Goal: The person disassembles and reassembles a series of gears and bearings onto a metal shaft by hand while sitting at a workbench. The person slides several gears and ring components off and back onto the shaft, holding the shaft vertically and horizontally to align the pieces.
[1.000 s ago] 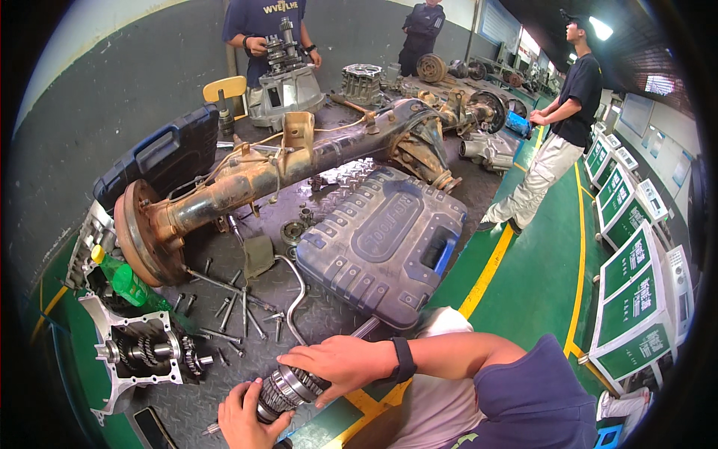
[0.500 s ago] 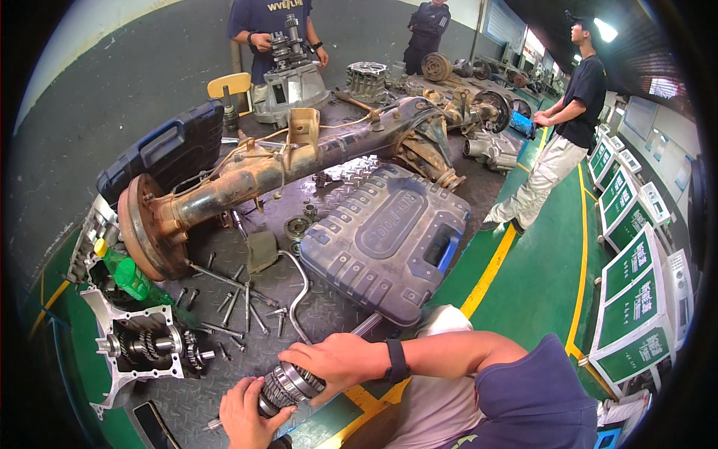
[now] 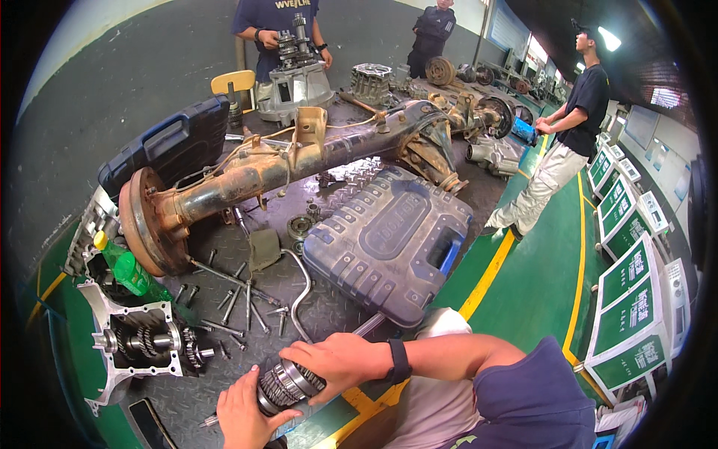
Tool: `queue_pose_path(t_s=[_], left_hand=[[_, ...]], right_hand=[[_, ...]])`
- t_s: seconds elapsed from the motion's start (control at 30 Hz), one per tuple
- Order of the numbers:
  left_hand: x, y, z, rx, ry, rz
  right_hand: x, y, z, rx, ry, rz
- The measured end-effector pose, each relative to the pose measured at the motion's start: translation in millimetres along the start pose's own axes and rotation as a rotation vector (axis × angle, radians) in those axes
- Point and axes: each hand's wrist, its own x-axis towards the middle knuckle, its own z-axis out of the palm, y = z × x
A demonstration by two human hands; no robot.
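Both my hands hold a steel gear shaft [image 3: 288,384] low in the view, over the checker-plate floor. My right hand [image 3: 335,361] wraps over the top of its ribbed gear cluster; a black band sits on that wrist. My left hand [image 3: 243,414] grips the same shaft from below at its lower end. Just left lies an open aluminium gearbox housing [image 3: 136,346] with gears inside.
A rusty rear axle [image 3: 247,176] lies across the middle, with loose bolts and rods [image 3: 239,299] under it. A closed blue-grey tool case [image 3: 389,243] is to the right, an open one [image 3: 168,142] behind, and a green bottle [image 3: 123,266] at left. Three people stand further back.
My hands and the gear shaft stayed almost where they were, with the right hand shifting slightly on the gears. The view tilted a little.
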Motion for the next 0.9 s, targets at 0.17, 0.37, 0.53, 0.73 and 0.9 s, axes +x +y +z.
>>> queue_pose_path(t_s=[0.17,0.37,0.53,0.73,0.9], left_hand=[[-3,-5,-11,0.044,-0.03,0.024],[-11,-21,2,0.017,-0.086,-0.071],[-11,-25,9,0.007,-0.038,0.018],[-12,-22,6,0.018,-0.039,0.021],[-8,-17,1,0.01,-0.103,-0.009]], right_hand=[[-1,3,1,0.01,-0.008,-0.017],[-3,3,3,0.009,0.01,-0.039],[-2,0,2,-0.002,-0.045,0.008],[-2,0,5,-0.002,-0.021,-0.02],[-2,1,5,0.008,0.011,-0.049]])
